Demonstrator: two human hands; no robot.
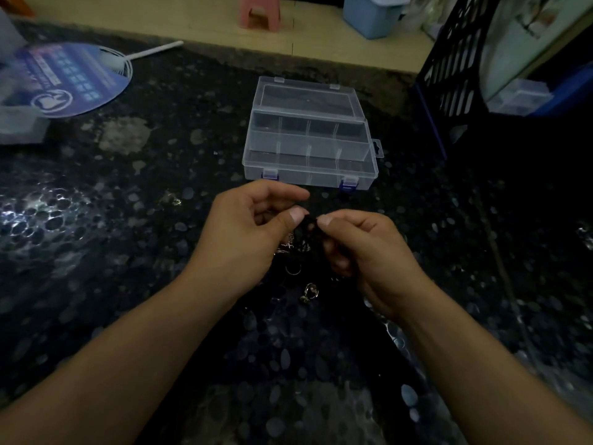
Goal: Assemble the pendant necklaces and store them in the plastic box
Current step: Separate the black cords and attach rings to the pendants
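One head-worn wide-angle view looks forward and steeply down, close over the dark tabletop. Its far edge crosses the frame's top, with floor beyond

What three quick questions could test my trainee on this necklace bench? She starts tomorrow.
1. True or false: the plastic box lies open.
2. What do the left hand and right hand pinch between them? A) black cord B) fan C) box lid
3. Where do the loose metal rings lie: in the box or on the table?

Key: 1 true; 2 A; 3 on the table, under the hands.
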